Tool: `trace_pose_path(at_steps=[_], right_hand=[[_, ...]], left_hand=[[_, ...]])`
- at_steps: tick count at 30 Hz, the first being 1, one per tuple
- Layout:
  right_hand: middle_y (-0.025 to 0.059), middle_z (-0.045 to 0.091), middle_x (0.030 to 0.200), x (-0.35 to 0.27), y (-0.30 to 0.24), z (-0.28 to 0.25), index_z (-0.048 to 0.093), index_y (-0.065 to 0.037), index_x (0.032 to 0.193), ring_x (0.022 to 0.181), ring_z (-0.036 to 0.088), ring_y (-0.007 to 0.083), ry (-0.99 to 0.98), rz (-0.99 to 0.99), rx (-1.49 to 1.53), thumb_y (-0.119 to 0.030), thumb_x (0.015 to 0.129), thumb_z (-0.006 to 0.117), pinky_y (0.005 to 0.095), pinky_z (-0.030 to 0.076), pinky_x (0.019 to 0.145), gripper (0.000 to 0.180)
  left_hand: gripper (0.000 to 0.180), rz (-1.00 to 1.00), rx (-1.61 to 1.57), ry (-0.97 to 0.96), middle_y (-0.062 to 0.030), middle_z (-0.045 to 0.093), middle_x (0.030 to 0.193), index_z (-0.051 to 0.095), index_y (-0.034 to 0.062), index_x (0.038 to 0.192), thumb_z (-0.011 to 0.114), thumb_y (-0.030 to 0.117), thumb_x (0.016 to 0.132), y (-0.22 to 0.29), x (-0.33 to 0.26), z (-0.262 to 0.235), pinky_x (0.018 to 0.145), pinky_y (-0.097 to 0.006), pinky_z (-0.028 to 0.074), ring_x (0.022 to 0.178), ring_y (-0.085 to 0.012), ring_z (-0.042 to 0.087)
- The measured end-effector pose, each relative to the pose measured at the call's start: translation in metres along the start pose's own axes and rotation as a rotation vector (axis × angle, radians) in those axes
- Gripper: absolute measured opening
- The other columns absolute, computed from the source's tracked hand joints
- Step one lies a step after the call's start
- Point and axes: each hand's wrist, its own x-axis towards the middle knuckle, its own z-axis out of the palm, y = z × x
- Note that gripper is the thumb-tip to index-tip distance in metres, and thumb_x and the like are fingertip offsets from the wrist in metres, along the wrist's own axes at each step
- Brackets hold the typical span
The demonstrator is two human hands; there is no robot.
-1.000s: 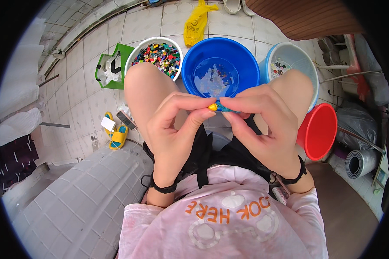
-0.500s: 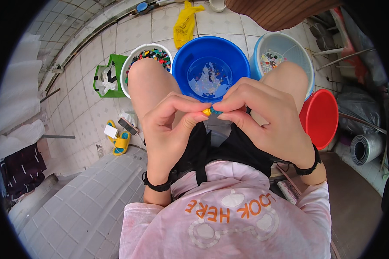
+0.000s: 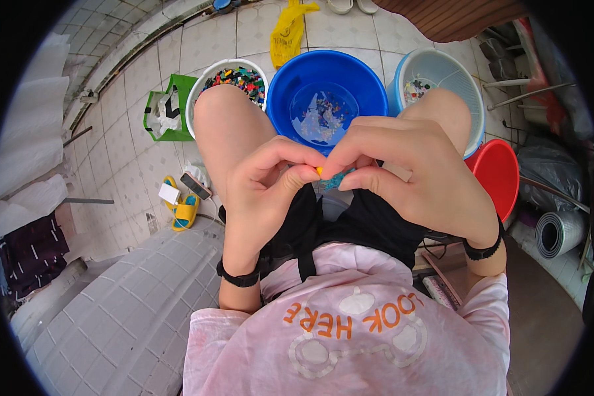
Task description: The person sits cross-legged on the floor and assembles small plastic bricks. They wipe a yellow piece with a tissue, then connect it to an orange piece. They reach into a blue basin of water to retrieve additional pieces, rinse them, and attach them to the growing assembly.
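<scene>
A small yellow piece (image 3: 319, 171), likely a toy brick, sits above my lap between my two hands. My left hand (image 3: 264, 188) pinches it between thumb and forefinger. Across from it my right hand (image 3: 402, 168) has its fingers bent, the forefinger tip at the yellow piece. Under those right fingers, by the thumb, a teal, bristly-looking thing (image 3: 333, 181) shows; its kind is too small and covered to tell. Just beyond my hands stands a blue basin (image 3: 369, 72) of water with several tiny coloured pieces in it.
Left of the basin is a white bucket (image 3: 193, 109) of coloured bricks; a green bag (image 3: 178, 86) stands beside it. On the right are a pale blue tub with a white strainer (image 3: 472, 86) and a red basin (image 3: 498, 181). A yellow bag (image 3: 287, 36) lies behind.
My right thumb has dropped away from the forefinger, and the teal thing shows lower beneath the fingers. The yellow piece is more covered by my fingertips. The view has shifted slightly.
</scene>
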Motion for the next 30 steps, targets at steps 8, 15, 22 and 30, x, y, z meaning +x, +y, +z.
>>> trace_pose_path(at_steps=[8,15,22,30], right_hand=[[0.0042,0.063,0.09,-0.003,-0.005,-0.002,0.065,0.002,0.097,0.074,0.054,0.008,0.093,0.123,0.243,0.005,0.08,0.068,0.0202,0.043,0.069,0.018],[0.0037,0.061,0.089,-0.008,-0.006,0.005,0.065,0.002,0.099,0.075,0.053,0.0074,0.166,0.097,0.252,0.005,0.079,0.069,0.0202,0.041,0.069,0.02],[0.0037,0.061,0.085,-0.009,-0.011,0.009,0.066,0.001,0.096,0.069,0.054,0.0079,0.202,0.065,0.145,0.007,0.077,0.069,0.0204,0.041,0.065,0.02],[0.0055,0.064,0.084,-0.011,-0.009,0.004,0.067,0.001,0.095,0.07,0.059,0.0101,0.138,0.041,0.018,0.005,0.077,0.071,0.0223,0.046,0.063,0.02]], left_hand=[[0.014,-0.074,-0.303,-0.046,-0.0098,0.067,0.098,0.061,-0.0027,0.102,0.062,0.007,0.092,-0.006,0.006,-0.009,0.08,-0.025,0.052,0.088,-0.0138,0.065],[0.016,-0.092,-0.373,-0.04,-0.0105,0.067,0.098,0.06,-0.0025,0.101,0.064,0.009,0.091,-0.007,0.006,-0.005,0.08,-0.026,0.053,0.088,-0.0145,0.066],[0.014,-0.06,-0.385,-0.043,-0.0117,0.067,0.097,0.06,-0.0028,0.1,0.065,0.006,0.09,-0.004,0.006,-0.002,0.082,-0.028,0.054,0.088,-0.016,0.066],[0.009,0.016,-0.158,0.003,-0.0125,0.067,0.096,0.06,-0.0044,0.097,0.063,-0.001,0.089,0.005,0.002,0.004,0.082,-0.028,0.054,0.089,-0.0164,0.065]])
